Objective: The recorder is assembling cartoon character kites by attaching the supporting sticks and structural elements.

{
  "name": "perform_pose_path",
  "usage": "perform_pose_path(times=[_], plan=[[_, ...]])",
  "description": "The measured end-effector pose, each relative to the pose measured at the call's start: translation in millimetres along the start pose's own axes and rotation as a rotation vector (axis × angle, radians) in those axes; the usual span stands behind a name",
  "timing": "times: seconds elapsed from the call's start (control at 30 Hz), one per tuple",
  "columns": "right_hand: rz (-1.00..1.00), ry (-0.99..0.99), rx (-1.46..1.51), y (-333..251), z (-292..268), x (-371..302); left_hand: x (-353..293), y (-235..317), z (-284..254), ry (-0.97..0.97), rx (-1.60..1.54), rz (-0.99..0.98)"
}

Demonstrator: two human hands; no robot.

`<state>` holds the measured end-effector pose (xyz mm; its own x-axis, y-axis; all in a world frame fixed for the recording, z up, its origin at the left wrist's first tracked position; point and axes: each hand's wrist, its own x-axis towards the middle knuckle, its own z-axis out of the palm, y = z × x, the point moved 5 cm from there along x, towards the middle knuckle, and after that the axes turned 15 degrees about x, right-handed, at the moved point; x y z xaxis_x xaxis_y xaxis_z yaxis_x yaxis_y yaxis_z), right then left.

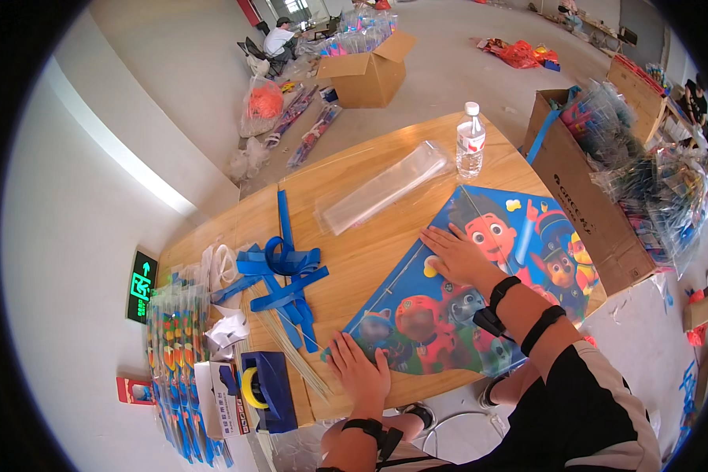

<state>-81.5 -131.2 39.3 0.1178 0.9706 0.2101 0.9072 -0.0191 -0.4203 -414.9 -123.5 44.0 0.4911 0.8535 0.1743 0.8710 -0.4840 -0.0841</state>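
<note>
**Kite laid flat, both palms pressing it down**

I have the cartoon-printed kite (pixel 480 295) spread face up on the wooden table (pixel 370 259), its lower corner hanging a little over the near edge. My left hand (pixel 359 368) lies flat and open on the kite's left corner; my right hand (pixel 458 253) lies flat and open on the upper middle of the sail. The hands are well apart and neither grips anything.

As I judge it, the sail is smoothed out and held, but I see no tail or spar on it. The blue ribbon strips (pixel 285 277) lie in a loose tangle to the left, apart from the kite, and thin wooden sticks (pixel 291 354) rest just beside my left hand. The blue tape dispenser (pixel 264 389) stands untouched near the table edge. The clear plastic sleeves (pixel 385 187) lie farther back, beside a water bottle (pixel 470 141). Fitting and bagging look to be left.
</note>
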Motion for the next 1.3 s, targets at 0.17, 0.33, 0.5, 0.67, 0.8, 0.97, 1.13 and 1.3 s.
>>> perform_pose_path(times=[0.17,0.33,0.5,0.67,0.8,0.97,1.13,1.3], plan=[[0.039,0.108,0.033,0,-7,-2,0,0,1,-0.026,-0.007,-0.009],[0.024,0.128,0.101,-1,-12,-4,0,-1,0,-0.036,-0.008,-0.012],[0.108,0.101,0.008,0,-8,-4,0,0,-2,-0.007,-0.012,-0.004],[0.104,0.157,-0.009,0,-5,-4,-1,-1,-2,-0.024,-0.025,-0.014],[0.145,0.122,-0.065,2,-3,-2,0,0,-4,0.008,-0.03,-0.009],[0.16,-0.01,-0.262,-4,-5,10,-1,0,-4,0.004,-0.03,-0.028],[0.28,0.071,-0.124,-11,-36,-5,-1,-1,-6,0.041,-0.017,-0.032],[0.13,0.213,0.326,-38,-100,-105,-5,-4,-3,0.075,-0.015,-0.044]])
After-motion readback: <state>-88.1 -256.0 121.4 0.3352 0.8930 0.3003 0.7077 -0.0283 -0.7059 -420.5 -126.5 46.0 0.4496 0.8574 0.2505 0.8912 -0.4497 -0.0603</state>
